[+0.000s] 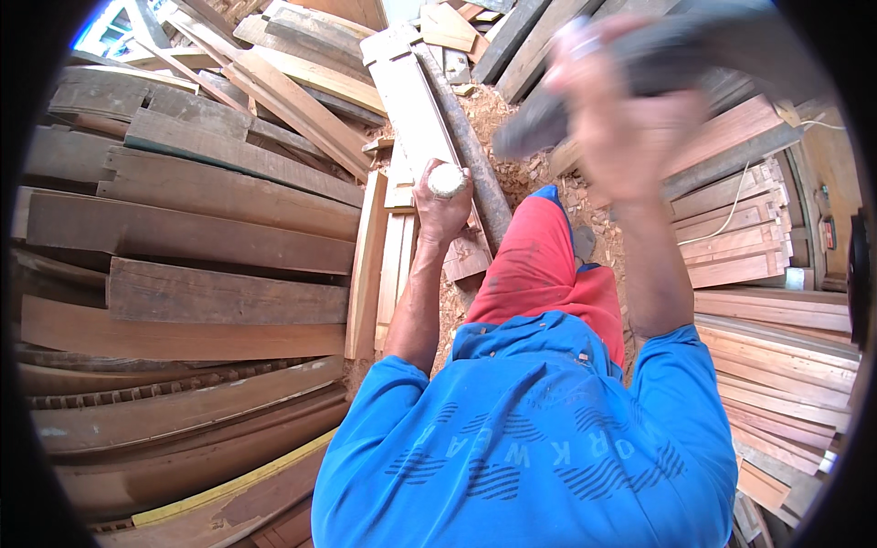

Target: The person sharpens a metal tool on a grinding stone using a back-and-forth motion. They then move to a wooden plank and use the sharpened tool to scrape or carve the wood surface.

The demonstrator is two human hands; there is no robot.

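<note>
My left hand [445,208] is wrapped around the upright handle of a chisel [448,180]. Its pale, round, worn top faces up, and the blade is hidden beneath my fist. Under and beyond that hand lies a long light wooden board [416,105] with a cut line across its far end. High on the right, my right hand [630,137] is closed on a thick dark mallet [539,119], raised and smeared by motion. The mallet's blunt end points toward the board, and its other part stretches to the upper right.
Stacked dark planks [228,292] fill the left side. Leaning offcuts [301,64] crowd the back. Cut reddish boards [776,365] are piled on the right, near a thin pale cord [735,205]. Wood chips [489,110] cover the ground around my red-trousered leg [530,256].
</note>
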